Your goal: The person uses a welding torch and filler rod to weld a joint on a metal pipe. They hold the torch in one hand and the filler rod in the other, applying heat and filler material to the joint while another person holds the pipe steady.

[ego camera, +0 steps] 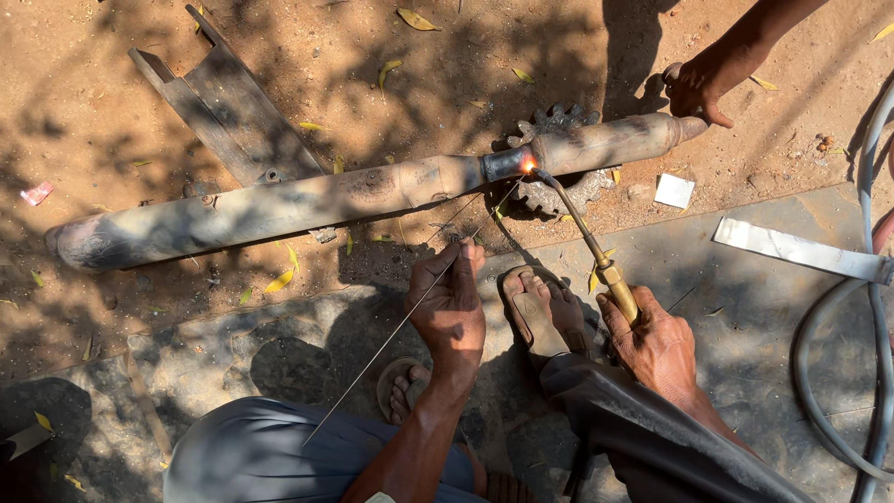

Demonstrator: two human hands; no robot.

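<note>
One joint is under the flame: the torch (596,256) tip glows orange at a dark band on the pipe (372,191), where a thicker section meets a narrower one. How much of the seam is closed I cannot tell; the metal around the glow looks blackened, and only this one spot is lit, so by my judgement most of the ring is still to do.

The right hand (656,345) is closed round the torch's brass handle. The left hand (452,303) pinches a thin rod (410,317), its far end pointing at the glow.

The pipe is long, grey and scorched, lying across sandy ground, its right part resting on a gear (559,126). Another person's hand (698,88) touches its right end. A hose (838,373) curls on the concrete at right.
</note>
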